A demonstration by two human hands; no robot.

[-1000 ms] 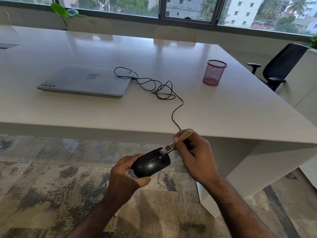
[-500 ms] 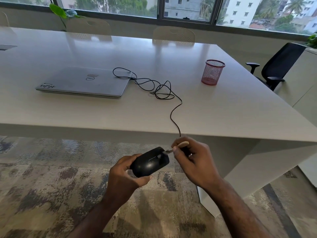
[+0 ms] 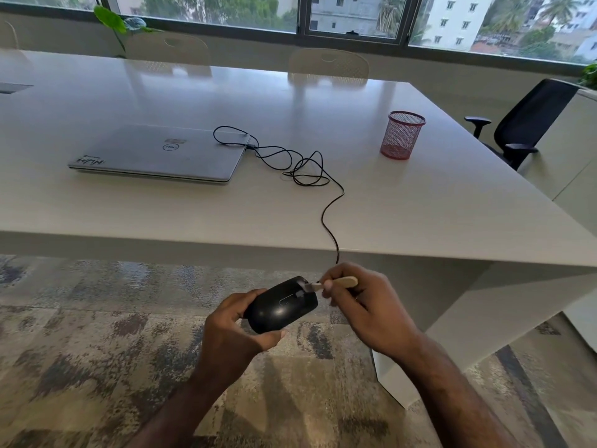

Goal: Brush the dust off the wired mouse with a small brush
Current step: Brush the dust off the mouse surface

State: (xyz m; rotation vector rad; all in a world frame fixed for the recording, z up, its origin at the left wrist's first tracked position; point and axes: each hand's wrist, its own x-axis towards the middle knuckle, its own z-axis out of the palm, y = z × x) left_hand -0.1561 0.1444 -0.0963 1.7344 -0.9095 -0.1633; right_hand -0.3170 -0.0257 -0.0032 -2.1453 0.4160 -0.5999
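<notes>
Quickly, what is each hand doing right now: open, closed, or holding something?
Left hand: closed around the mouse.
Right hand: closed on the brush, bristles at the mouse.

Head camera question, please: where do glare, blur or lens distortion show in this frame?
In the head view, window light reflects as a pale sheen on the far part of the table; the wide lens bows the window frame; a small highlight sits on the mouse; the brush tip looks soft where it meets the mouse; the laptop and pen cup look fairly sharp.
</notes>
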